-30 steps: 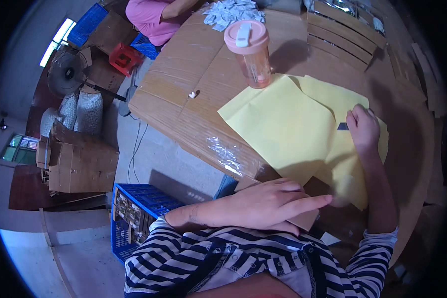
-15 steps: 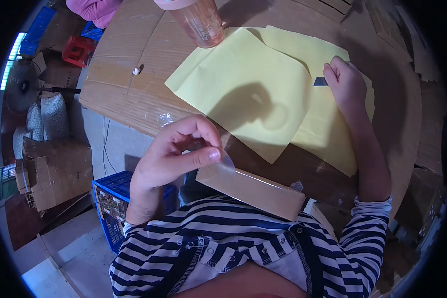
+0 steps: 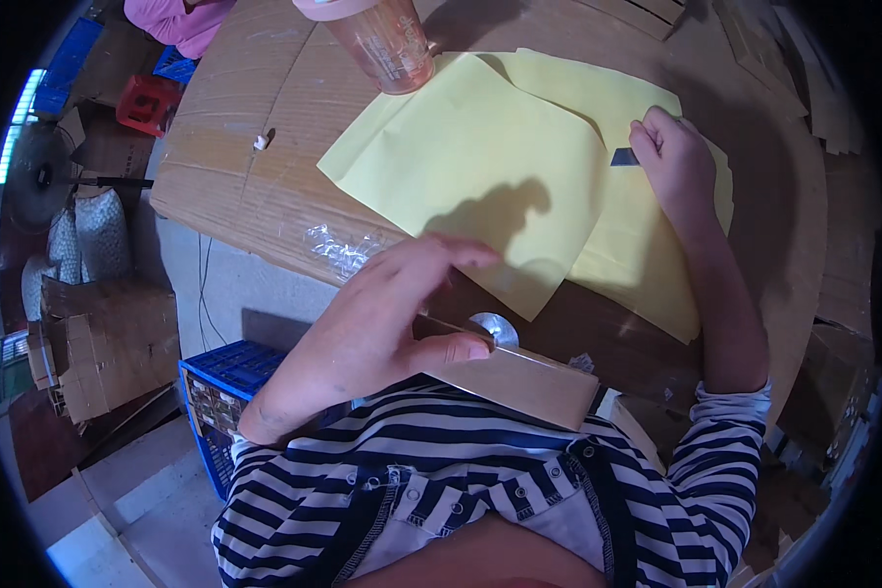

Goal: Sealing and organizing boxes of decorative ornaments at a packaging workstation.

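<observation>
the yellow sheet (image 3: 480, 137) is smooth matt paper; the surface (image 3: 216, 196) beneath it, creased brown cardboard. at its far corner, the cup (image 3: 384, 51) is glossy see-through plastic. on its near side, the round piece (image 3: 498, 329) is clear and shiny, the brown box (image 3: 524, 388) smooth cardboard.

Long-sleeved striped top (image 3: 392, 431): navy and white bands across body and sleeves. Right sleeve (image 3: 720, 470) ends on forearm, cuff (image 3: 735, 400) pale. Left sleeve (image 3: 274, 500) banded likewise. Dark trim (image 3: 372, 510) edges open neckline, zigzag-like stitching alongside. Striped facing (image 3: 500, 495) carries small round snaps (image 3: 458, 509); lining (image 3: 580, 529) pale, plain. Left hand (image 3: 392, 309), right hand (image 3: 678, 162) bare.
</observation>
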`<state>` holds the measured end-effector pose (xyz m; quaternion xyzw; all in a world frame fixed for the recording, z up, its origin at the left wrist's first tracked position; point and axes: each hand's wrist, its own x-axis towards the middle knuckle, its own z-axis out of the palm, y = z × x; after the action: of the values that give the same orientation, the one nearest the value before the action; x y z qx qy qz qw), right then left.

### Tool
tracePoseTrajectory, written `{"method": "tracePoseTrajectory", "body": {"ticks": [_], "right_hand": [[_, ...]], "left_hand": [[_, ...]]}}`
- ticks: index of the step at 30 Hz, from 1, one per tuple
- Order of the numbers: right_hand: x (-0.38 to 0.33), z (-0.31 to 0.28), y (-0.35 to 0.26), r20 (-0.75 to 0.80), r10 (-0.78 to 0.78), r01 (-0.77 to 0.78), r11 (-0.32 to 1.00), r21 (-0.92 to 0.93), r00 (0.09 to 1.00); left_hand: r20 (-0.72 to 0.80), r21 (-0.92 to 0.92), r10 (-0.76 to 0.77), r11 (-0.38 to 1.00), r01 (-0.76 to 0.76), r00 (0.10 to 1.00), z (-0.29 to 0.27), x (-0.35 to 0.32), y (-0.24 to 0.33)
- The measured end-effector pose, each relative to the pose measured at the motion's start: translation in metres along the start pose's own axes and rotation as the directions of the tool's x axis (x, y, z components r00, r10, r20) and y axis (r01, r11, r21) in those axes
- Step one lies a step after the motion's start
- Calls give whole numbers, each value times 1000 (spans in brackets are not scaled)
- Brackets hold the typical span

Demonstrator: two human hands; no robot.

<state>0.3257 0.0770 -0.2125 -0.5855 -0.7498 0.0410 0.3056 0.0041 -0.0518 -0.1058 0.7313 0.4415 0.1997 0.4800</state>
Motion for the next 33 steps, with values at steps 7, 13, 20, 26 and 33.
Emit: {"method": "tracePoseTrajectory", "body": {"ticks": [7, 13, 20, 26, 33], "right_hand": [[7, -1, 0, -52, -68, 66, 997, -35, 996], [2, 1, 1, -49, -131, 120, 975, -185, 990], [-8, -22, -30, 97, -301, 316, 918, -239, 949], [21, -67, -55, -214, -412, 420, 908, -10, 886], [16, -138, -99, -163, -760, 777, 624, 86, 629]], "left_hand": [[90, 273, 244, 926, -259, 966, 3, -13, -6], [234, 295, 272, 895, -335, 933, -5, -24, -24], [-145, 144, 285, 954, -265, 947, -56, -44, -9], [-480, -440, 85, 838, -323, 873, -64, 18, -2], [-73, -702, 70, 705, -101, 995, -64, 107, -39]]}}
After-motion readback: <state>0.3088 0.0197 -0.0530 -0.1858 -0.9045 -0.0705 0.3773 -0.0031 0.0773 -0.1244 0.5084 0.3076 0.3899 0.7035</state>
